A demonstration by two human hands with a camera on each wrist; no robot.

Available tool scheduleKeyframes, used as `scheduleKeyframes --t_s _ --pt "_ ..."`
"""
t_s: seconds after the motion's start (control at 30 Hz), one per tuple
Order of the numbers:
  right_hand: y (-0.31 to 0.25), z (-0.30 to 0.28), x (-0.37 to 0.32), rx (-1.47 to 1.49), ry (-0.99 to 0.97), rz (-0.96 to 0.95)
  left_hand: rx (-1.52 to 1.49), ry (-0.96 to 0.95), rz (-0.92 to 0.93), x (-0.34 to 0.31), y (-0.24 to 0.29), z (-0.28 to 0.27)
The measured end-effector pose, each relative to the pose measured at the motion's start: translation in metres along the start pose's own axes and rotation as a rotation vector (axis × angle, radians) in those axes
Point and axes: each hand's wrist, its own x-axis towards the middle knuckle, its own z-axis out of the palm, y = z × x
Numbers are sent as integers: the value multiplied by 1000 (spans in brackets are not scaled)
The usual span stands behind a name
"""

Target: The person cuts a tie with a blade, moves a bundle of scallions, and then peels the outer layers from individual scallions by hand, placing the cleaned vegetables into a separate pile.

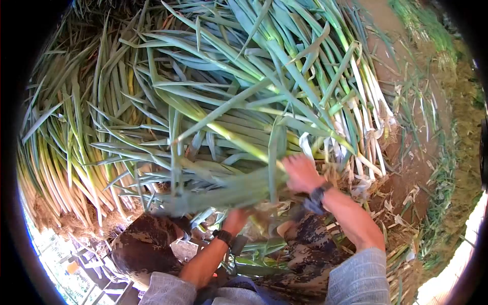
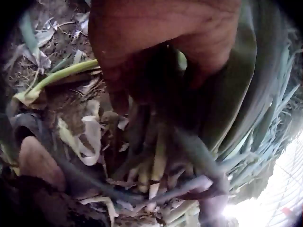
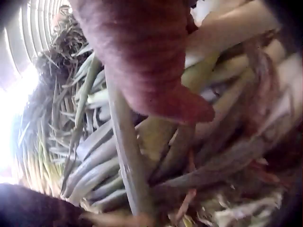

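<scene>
Long green onions with pale stems lie in a big heap in the head view. My right hand [image 1: 302, 174] grips a green onion [image 1: 249, 147] near its pale lower end, its leaves stretching up and left. In the right wrist view, the thumb [image 3: 189, 106] lies over several stalks. My left hand [image 1: 236, 221] is lower, between the knees, under the blurred edge of broad leaves [image 1: 218, 195]. Its fingers and thumb curl round a dark green leaf [image 2: 194, 146] in the left wrist view, where shadow hides most of the hold.
More green onions [image 1: 66, 168] stand bundled at the left, roots downward. White-stemmed ones [image 1: 363, 96] lie at the right, beside bare soil [image 1: 417, 132]. Peeled skins and leaf scraps [image 2: 87, 137] litter the ground near a shoe [image 2: 40, 161]. Camouflage trouser legs [image 1: 145, 246] flank the hands.
</scene>
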Motion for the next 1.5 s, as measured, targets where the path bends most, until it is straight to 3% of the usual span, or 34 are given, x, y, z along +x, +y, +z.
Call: scheduleKeyframes --t_s 0.1,0.2,0.27,0.33,0.43,0.47,0.5,0.6,0.63,0.73,0.77,0.8,0.87,0.9,0.97,1.0,1.07,1.1,1.13,1.17,1.3,1.4,1.43,1.5 --pt "5 8 -28 -20 30 -21 33 -112 -67 -9 -20 -16" --pt "16 5 -7 126 -9 -31 43 -138 -112 2 -29 -28" --pt "26 9 7 125 97 -119 57 -177 -218 19 -21 -27" --pt "28 1 14 118 71 -88 47 -205 -265 17 -1 -13" --pt "35 -11 23 168 198 32 -11 -254 -427 21 -5 -10" --pt "36 -13 29 212 261 97 -14 -203 -402 17 -4 2" --pt "36 -20 39 159 483 69 -13 -153 -372 18 -4 5" --pt "39 -43 68 299 545 212 0 30 -264 28 -21 -6" --pt "38 -50 75 334 363 341 28 66 -221 20 -20 8" --pt "60 -15 95 450 234 302 -68 -104 -70 32 -46 -33" --pt "66 -25 100 650 44 262 -71 -104 -72 30 -45 -38" --pt "66 -31 100 645 44 261 303 -68 36 31 -42 -41" --pt "66 -40 106 610 -115 380 670 -24 154 36 -36 -42" --pt "72 -32 114 585 -43 327 444 -12 193 36 -34 -42" --pt "75 -38 118 549 -116 361 217 -11 222 36 -26 -37" --pt "75 -41 120 508 -186 386 359 39 241 28 -17 -31" --pt "74 -49 120 521 -143 369 496 90 258 27 1 -18" --pt "69 -62 120 655 -197 356 475 51 295 29 12 -12" --pt "66 -70 120 791 -247 344 99 59 234 30 20 -2" --pt "65 -71 123 717 -174 381 -283 88 192 29 31 14" --pt "64 -76 120 675 -229 455 -341 -32 147 34 58 21" --pt "79 -44 108 675 -164 377 -297 81 216 29 65 35" --pt "81 -41 99 661 -133 387 -259 39 142 35 75 35" --pt "68 -82 63 746 -157 445 -201 -143 377 61 94 49"
